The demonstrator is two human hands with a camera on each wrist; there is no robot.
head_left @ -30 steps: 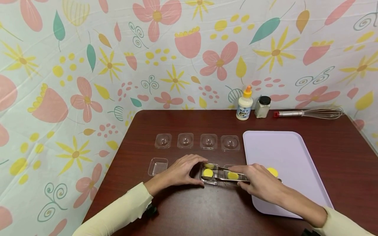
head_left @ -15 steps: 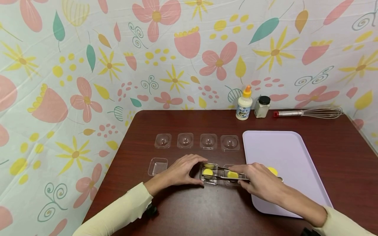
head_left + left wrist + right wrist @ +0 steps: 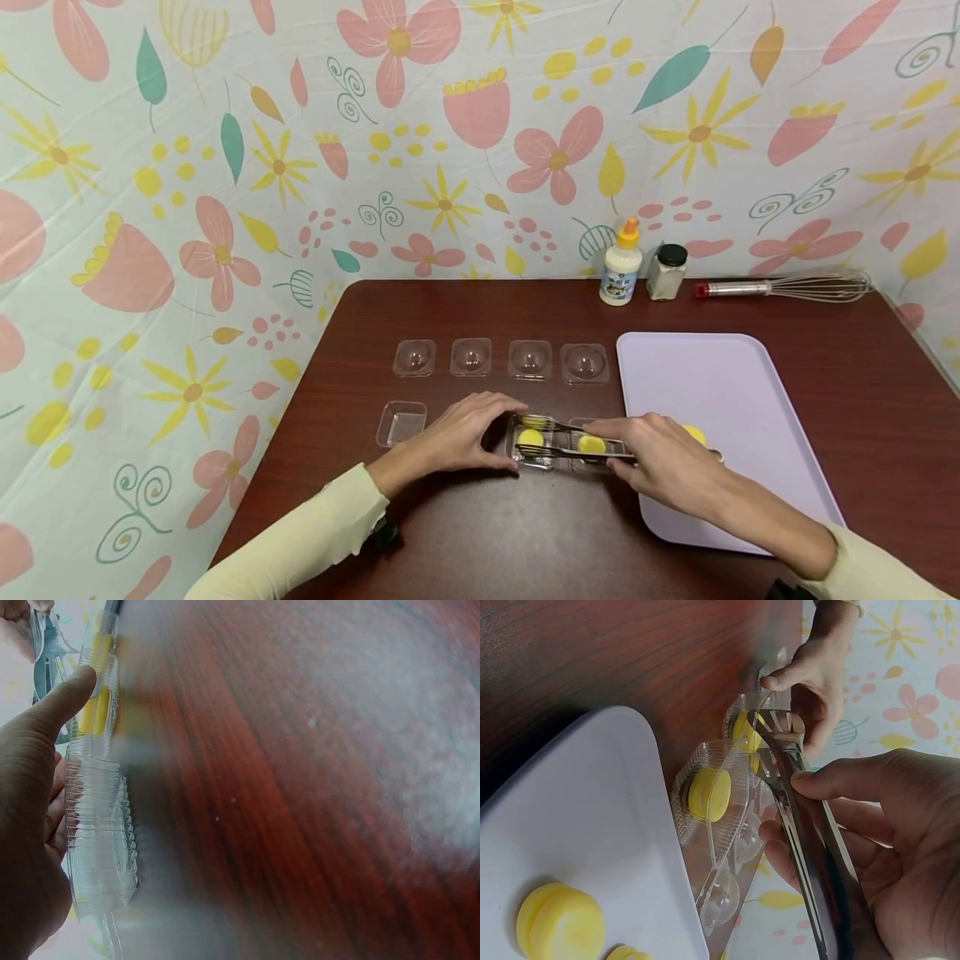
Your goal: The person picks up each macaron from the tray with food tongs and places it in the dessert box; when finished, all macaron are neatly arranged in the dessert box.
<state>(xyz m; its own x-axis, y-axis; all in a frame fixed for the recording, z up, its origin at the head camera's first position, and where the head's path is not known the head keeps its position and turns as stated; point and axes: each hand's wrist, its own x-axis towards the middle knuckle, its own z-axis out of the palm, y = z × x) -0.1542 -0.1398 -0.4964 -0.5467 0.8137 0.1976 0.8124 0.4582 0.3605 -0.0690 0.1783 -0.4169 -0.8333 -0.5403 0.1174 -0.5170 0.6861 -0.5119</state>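
Yellow macaron [image 3: 531, 437] in middle tub [image 3: 536, 467], between spread tips of tongs [image 3: 817, 840]; contact unclear. Left hand [image 3: 467, 433] curved round tub, thumb well apart from fingers. Right hand [image 3: 663, 462] wrapped on tongs, arms parted. Almost no shift since a second ago: placing probably at letting-go stage, withdrawal not yet made. More macarons [image 3: 559, 922] on tray [image 3: 712, 375].

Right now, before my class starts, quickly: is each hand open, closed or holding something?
Left hand: curled around the side of a clear container, steadying it.
Right hand: holding metal tongs.
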